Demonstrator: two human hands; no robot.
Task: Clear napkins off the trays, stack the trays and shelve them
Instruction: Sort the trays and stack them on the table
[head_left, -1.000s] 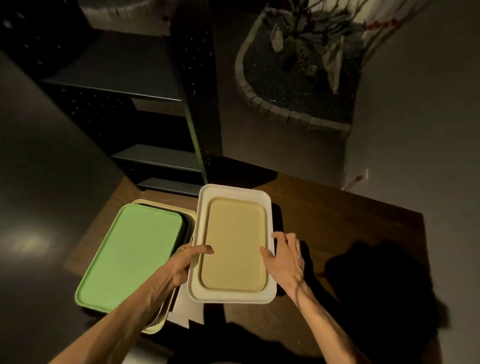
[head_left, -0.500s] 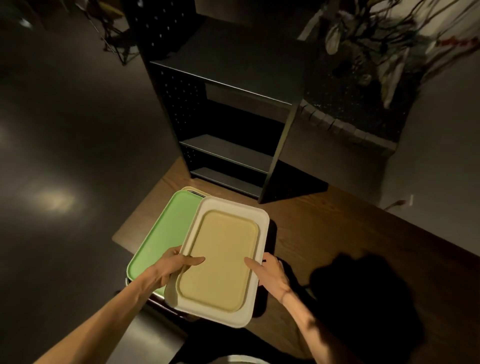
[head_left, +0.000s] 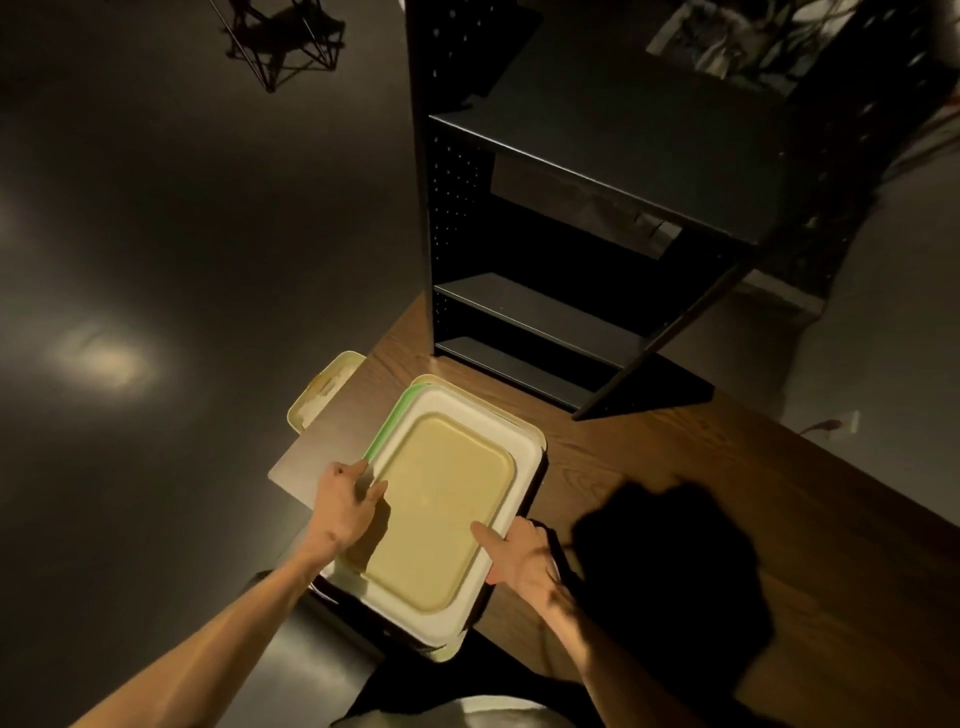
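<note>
Left hand (head_left: 345, 506) grips the near-left rim of the cream tray (head_left: 441, 512), thumb over the lip, fingers curled at the edge. That tray sits on top of the stack, a green tray (head_left: 390, 422) peeking out just beneath, on the wooden table (head_left: 675, 467). Right hand (head_left: 522, 564) clamps the near-right rim, thumb inside. Behind stands a dark shelf unit (head_left: 571, 218).
</note>
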